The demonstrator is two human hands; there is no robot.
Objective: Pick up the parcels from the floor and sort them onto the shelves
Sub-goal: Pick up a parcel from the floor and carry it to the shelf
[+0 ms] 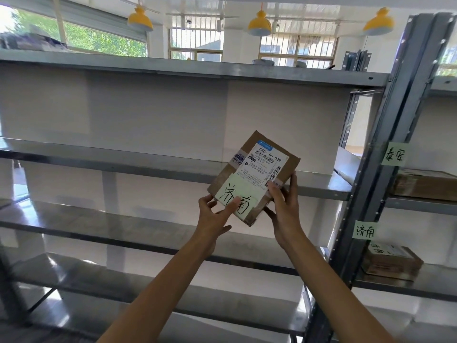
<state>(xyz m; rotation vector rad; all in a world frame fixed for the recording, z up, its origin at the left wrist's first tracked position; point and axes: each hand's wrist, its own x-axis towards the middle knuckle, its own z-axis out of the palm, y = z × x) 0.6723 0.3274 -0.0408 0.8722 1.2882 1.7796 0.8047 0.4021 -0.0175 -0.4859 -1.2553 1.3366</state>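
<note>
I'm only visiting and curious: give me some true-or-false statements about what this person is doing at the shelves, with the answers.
1. The left hand and the right hand both hold one cardboard parcel. True.
2. The parcel rests on a shelf. False: it is held in the air in front of the shelves.
3. A green note with handwriting is stuck on the parcel. True.
4. Nothing is stored on the right. False: a box lies by the lower green tag, and another box sits higher up.
</note>
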